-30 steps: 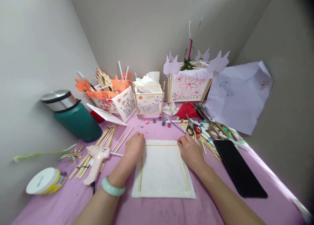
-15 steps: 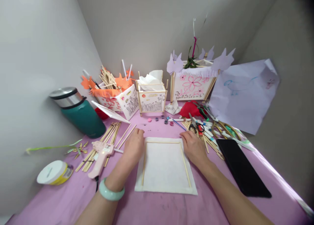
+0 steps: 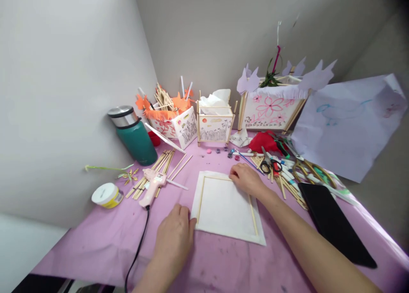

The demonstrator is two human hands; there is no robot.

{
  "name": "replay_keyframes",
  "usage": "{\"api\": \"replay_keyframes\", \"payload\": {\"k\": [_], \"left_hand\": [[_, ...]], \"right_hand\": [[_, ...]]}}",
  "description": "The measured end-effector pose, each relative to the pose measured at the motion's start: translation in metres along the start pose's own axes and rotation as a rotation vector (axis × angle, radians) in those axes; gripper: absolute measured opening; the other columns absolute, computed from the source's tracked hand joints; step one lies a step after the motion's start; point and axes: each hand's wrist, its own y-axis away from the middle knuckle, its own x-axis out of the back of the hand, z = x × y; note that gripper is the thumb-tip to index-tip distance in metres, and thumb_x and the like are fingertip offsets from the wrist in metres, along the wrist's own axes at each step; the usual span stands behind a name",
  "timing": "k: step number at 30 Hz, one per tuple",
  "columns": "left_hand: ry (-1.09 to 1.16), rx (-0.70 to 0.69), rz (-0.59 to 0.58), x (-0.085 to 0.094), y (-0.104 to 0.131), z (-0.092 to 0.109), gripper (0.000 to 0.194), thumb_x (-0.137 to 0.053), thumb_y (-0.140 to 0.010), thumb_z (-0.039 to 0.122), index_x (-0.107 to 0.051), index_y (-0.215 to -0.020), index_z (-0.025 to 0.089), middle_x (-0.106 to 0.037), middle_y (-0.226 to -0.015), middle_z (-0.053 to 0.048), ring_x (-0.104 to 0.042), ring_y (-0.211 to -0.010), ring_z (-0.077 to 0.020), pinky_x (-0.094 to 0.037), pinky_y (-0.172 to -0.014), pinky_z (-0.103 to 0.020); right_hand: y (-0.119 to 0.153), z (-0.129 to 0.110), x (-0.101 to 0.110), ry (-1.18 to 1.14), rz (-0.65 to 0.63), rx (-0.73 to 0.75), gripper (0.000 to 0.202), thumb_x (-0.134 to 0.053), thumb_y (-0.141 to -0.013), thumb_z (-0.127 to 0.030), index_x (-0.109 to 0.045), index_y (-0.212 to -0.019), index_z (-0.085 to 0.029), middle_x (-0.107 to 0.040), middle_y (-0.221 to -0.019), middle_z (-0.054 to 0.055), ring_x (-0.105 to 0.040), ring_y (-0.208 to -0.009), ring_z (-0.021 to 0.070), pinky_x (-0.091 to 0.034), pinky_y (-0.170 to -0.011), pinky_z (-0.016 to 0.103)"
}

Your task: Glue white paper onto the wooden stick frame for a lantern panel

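Two hands on one piece: a white paper sheet edged with a thin bamboo-stick frame (image 3: 225, 205) lies flat on the pink-covered worktop (image 3: 102, 242), right in the middle and just in front of the person. The left hand (image 3: 174, 237) sits palm down at the near left corner, fingers loosely spread and gripping nothing, its fingertips touching the paper's edge. The right hand (image 3: 246, 179) presses flat on the far right corner, over the meeting of two sticks, also holding nothing. By my reading this is the pressing-down step, the sticks being seated onto the paper while both hands steady the panel. What the next move calls for, I judge, is even pressure along each stick without dragging the sheet across the cloth, and a check of the corners for square. The pale pink glue gun (image 3: 152, 183) lies near on the left with its black cord (image 3: 136, 252) trailing off the front edge, beside a bundle of loose bamboo sticks (image 3: 156, 171). The black-handled scissors (image 3: 266, 165) lie just beyond the right hand
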Motion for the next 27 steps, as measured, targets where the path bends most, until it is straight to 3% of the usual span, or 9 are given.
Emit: {"api": "replay_keyframes", "payload": {"k": [6,9,13,16,18,21,24,27], "left_hand": [[-0.018,-0.013,-0.061,0.003,-0.008,0.005,0.021,-0.036,-0.093,0.018,-0.055,-0.085,0.018,-0.064,-0.09,-0.008,-0.064,-0.082,-0.0217,-0.041,-0.065,-0.03],[0.014,0.0,-0.077,0.011,-0.014,0.005,0.019,-0.035,-0.093,0.019,-0.054,-0.088,0.017,-0.066,-0.085,-0.009,-0.066,-0.079,-0.0226,-0.041,-0.063,-0.031],[-0.004,0.01,-0.037,0.041,-0.044,0.002,0.017,-0.038,-0.091,0.021,-0.054,-0.089,0.018,-0.068,-0.075,-0.007,-0.066,-0.072,-0.0228,-0.04,-0.059,-0.03],[-0.06,-0.11,0.049,0.072,-0.084,0.006,0.017,-0.041,-0.089,0.017,-0.057,-0.093,0.018,-0.068,-0.082,-0.007,-0.065,-0.081,-0.0222,-0.043,-0.066,-0.029],[-0.074,-0.194,0.092,0.091,-0.114,0.017,0.021,-0.039,-0.09,0.018,-0.058,-0.098,0.018,-0.068,-0.09,-0.008,-0.064,-0.087,-0.0222,-0.044,-0.071,-0.03],[-0.105,-0.397,0.129,0.11,-0.152,0.051,0.02,-0.045,-0.086,0.016,-0.061,-0.097,0.017,-0.068,-0.091,-0.008,-0.063,-0.092,-0.0239,-0.045,-0.075,-0.032],[-0.103,-0.566,0.114,0.113,-0.172,0.092,0.019,-0.048,-0.087,0.02,-0.061,-0.101,0.018,-0.067,-0.101,-0.007,-0.061,-0.098,-0.0224,-0.044,-0.081,-0.031],[-0.092,-0.661,0.096,0.103,-0.173,0.111,0.026,-0.049,-0.09,0.027,-0.057,-0.114,0.019,-0.064,-0.112,-0.006,-0.058,-0.105,-0.0205,-0.043,-0.084,-0.028]], "right_hand": [[0.008,-0.001,0.005,-0.073,-0.021,-0.051,0.015,-0.048,-0.087,-0.019,-0.062,-0.092,-0.015,-0.065,-0.09,0.007,-0.057,-0.078,0.0169,-0.035,-0.068,0.027],[0.015,0.003,0.012,-0.141,-0.038,-0.062,0.016,-0.049,-0.085,-0.016,-0.064,-0.089,-0.017,-0.067,-0.091,0.006,-0.059,-0.083,0.0173,-0.036,-0.072,0.026],[0.038,0.011,0.033,-0.259,-0.039,-0.153,0.018,-0.047,-0.083,-0.018,-0.065,-0.082,-0.018,-0.068,-0.085,0.005,-0.06,-0.081,0.0167,-0.04,-0.069,0.025],[0.07,0.009,0.047,-0.462,-0.048,-0.269,0.019,-0.046,-0.085,-0.028,-0.063,-0.085,-0.018,-0.068,-0.08,0.003,-0.061,-0.073,0.0153,-0.044,-0.061,0.024],[0.096,-0.005,0.048,-0.906,-0.067,-0.441,0.021,-0.053,-0.082,-0.038,-0.06,-0.084,-0.018,-0.066,-0.077,0.002,-0.061,-0.067,0.0156,-0.045,-0.058,0.024],[0.139,-0.044,0.035,-1.456,-0.032,-0.627,0.031,-0.064,-0.076,-0.045,-0.057,-0.089,-0.018,-0.067,-0.085,0.004,-0.064,-0.075,0.018,-0.052,-0.067,0.029],[0.173,-0.084,0.015,-1.689,-0.104,-0.781,0.039,-0.065,-0.075,-0.05,-0.054,-0.095,-0.018,-0.065,-0.09,0.008,-0.066,-0.079,0.0208,-0.052,-0.058,0.028],[0.193,-0.094,0.007,-1.695,-0.339,-0.73,0.042,-0.063,-0.077,-0.051,-0.055,-0.101,-0.018,-0.064,-0.096,0.01,-0.066,-0.081,0.0219,-0.05,-0.053,0.027]]}}
